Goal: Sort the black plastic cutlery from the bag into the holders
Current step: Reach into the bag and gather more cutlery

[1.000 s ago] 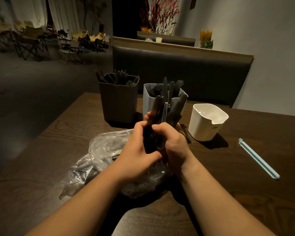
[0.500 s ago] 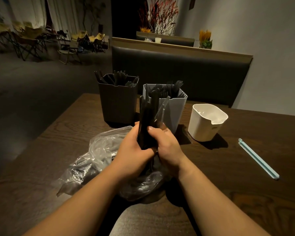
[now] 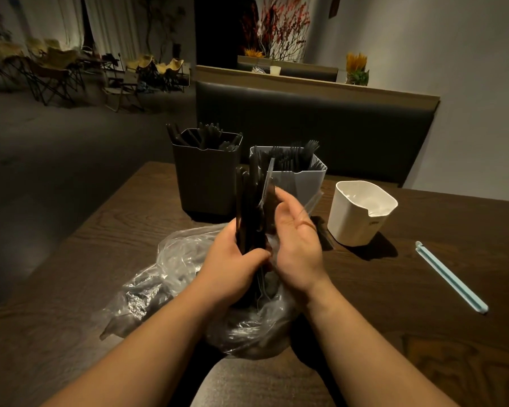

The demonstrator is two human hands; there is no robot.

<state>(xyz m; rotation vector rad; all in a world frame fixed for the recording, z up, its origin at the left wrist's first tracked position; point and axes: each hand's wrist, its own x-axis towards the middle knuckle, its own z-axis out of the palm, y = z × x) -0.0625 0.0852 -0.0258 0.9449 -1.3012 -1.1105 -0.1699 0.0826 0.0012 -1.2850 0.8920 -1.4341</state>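
Note:
My left hand (image 3: 232,262) grips an upright bundle of black plastic cutlery (image 3: 249,201) above the clear plastic bag (image 3: 177,259). My right hand (image 3: 297,245) lies against the bundle's right side, fingers fairly straight and fingertips touching the pieces. Behind the bundle stand a dark holder (image 3: 206,183) and a light grey holder (image 3: 303,183), both with black cutlery sticking out. A short white holder (image 3: 356,218) to the right looks empty inside.
A pale blue bag clip (image 3: 450,277) lies on the dark wooden table (image 3: 423,333) at the right. A dark padded bench back (image 3: 321,127) runs behind the table. The floor drops away on the left.
The bundle has swung from leaning right to upright and moved slightly left. My right hand has loosened from gripping the bundle to resting its fingers against it.

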